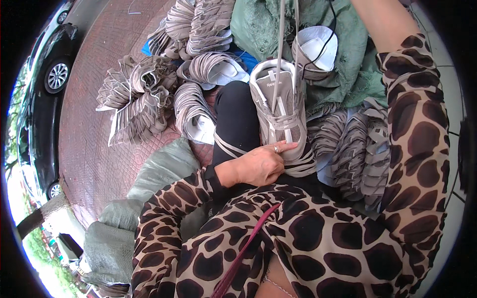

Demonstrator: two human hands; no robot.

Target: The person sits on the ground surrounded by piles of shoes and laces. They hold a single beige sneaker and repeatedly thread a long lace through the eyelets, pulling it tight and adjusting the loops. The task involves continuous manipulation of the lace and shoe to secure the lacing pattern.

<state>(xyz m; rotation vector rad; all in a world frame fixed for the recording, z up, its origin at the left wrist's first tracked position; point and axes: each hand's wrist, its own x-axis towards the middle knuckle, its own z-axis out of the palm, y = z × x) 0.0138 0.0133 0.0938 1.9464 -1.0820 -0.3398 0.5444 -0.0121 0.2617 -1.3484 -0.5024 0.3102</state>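
Red paving (94,114) lies left of the left hand (261,165), index on the shoe (279,111), grip unclear; right hand unseen.

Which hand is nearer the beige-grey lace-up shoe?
Left. The left hand is at the shoe, its index finger lying across the toe end. The right hand is out of view; its forearm leaves past the top edge, right of the shoe.

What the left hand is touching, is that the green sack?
No, the left hand has a finger across the toe of the laced shoe.
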